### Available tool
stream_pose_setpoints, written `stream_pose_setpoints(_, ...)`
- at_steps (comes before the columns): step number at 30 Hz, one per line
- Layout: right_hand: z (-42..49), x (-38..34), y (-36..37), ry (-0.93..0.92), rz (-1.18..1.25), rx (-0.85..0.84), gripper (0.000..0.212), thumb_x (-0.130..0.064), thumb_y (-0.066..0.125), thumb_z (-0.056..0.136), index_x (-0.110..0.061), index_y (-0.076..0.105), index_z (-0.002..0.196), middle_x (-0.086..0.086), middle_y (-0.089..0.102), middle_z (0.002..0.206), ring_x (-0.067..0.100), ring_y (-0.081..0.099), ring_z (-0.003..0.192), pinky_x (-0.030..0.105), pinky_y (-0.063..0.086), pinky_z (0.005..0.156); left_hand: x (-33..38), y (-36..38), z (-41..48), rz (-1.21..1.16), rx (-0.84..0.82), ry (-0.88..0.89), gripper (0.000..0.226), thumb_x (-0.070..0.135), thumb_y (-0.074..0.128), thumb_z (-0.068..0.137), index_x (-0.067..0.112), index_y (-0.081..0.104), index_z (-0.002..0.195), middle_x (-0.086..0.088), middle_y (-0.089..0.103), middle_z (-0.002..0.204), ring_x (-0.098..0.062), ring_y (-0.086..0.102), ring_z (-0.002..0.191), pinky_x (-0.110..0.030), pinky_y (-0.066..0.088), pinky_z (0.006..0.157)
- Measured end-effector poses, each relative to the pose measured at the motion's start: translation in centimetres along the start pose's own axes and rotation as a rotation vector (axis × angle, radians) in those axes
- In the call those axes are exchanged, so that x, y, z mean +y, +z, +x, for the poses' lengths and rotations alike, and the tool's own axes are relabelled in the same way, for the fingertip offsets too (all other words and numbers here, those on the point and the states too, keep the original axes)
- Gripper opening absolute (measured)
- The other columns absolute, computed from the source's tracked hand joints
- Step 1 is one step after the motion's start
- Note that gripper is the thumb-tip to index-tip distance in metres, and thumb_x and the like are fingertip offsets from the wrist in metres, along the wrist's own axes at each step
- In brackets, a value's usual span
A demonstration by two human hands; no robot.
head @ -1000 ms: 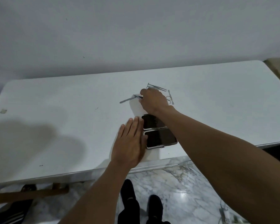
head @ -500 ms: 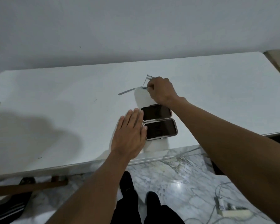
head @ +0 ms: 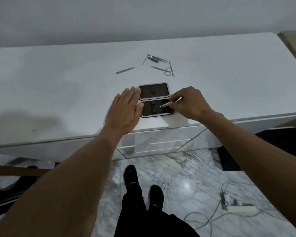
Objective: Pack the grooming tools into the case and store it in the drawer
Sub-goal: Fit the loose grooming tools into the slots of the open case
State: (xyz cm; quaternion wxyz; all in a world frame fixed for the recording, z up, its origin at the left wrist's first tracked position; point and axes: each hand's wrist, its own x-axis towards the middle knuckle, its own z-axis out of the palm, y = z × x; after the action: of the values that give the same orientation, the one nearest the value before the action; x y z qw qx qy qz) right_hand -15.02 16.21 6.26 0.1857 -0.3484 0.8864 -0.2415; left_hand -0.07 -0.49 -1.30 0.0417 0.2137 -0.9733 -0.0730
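An open grooming case (head: 154, 93) with two dark-lined halves lies near the white table's front edge. My left hand (head: 125, 110) lies flat with straight fingers against the case's left side. My right hand (head: 190, 104) pinches a thin metal tool (head: 167, 104) whose tip sits over the near half of the case. Farther back on the table lie a nail file (head: 125, 70), small scissors (head: 164, 70), a nail clipper (head: 155, 59) and a slim metal pick (head: 170, 68).
The white table (head: 58, 93) runs wall to wall in view, with drawer fronts (head: 154, 142) under its front edge. On the marble floor lie a power strip with cables (head: 237, 207). My feet stand just before the drawers.
My right hand picked one metal tool from the pile at the back and brought it toward me, over the case's near half. My left hand stayed at the case's left side.
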Motion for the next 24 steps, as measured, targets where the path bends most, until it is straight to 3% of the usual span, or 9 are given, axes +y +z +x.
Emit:
stream_pose_setpoints(6,-0.2,1.0,0.9,-0.176,-0.190,-0.031,0.018,-0.016,0.064,0.086,-0.015,0.077,0.098,0.009,0.073,0.093,0.027,0.065,0.089,0.025,0.043,0.073,-0.2,-0.1,0.0,-0.068,0.016,0.009,0.054,0.039,0.020,0.101,0.020,0.019,0.151,-0.002,0.025,0.157,-0.021,0.020,0.146,-0.041,0.018,0.117)
stream_pose_setpoints(10,-0.4,0.4,0.9,-0.275,-0.236,-0.076,0.017,-0.014,0.065,0.086,-0.010,0.077,0.097,0.013,0.072,0.095,0.032,0.063,0.089,0.038,0.051,0.079,-0.3,-0.2,-0.1,-0.084,0.016,0.006,0.055,0.040,0.016,0.099,0.020,0.020,0.150,-0.001,0.026,0.157,-0.020,0.020,0.145,-0.041,0.018,0.118)
stream_pose_setpoints(19,-0.2,-0.2,1.2,-0.294,-0.260,-0.074,0.017,-0.016,0.065,0.088,-0.014,0.076,0.100,0.007,0.074,0.099,0.027,0.065,0.090,0.027,0.042,0.074,-0.3,-0.1,-0.2,-0.149,0.022,-0.004,0.055,0.042,0.027,0.100,0.022,0.019,0.151,0.002,0.022,0.158,-0.015,0.015,0.147,-0.037,0.013,0.119)
stream_pose_setpoints(24,0.1,-0.3,1.4,-0.291,-0.252,-0.079,0.015,-0.018,0.064,0.087,-0.018,0.076,0.096,0.005,0.073,0.098,0.027,0.065,0.087,0.031,0.047,0.074,-0.6,-0.4,-0.1,-0.227,0.017,-0.003,0.056,0.044,0.032,0.099,0.024,0.021,0.150,0.004,0.022,0.158,-0.013,0.013,0.147,-0.035,0.009,0.119)
